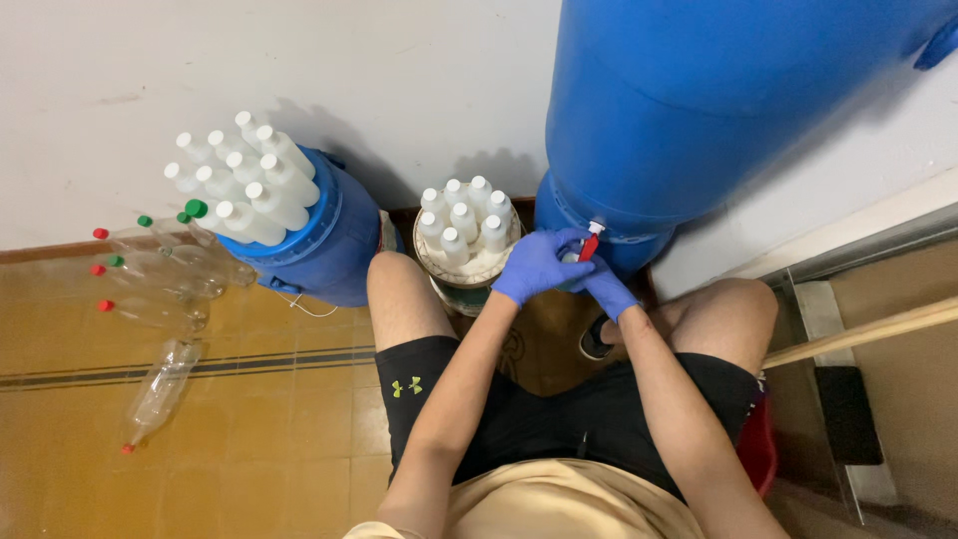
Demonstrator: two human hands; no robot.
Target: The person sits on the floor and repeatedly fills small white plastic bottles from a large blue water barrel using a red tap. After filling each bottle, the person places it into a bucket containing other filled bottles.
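Gloved fingers of both hands — left (537, 265), right (606, 287) — grip a bottle (571, 257) under the drum's (699, 110) red tap (590, 243).

no pkgs, labels, signs or screens visible; bottles look unlabelled.

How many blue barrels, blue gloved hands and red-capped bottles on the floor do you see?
Blue barrels: 2
Gloved hands, left hand and right hand: 2
Red-capped clear bottles: 4
Total: 8
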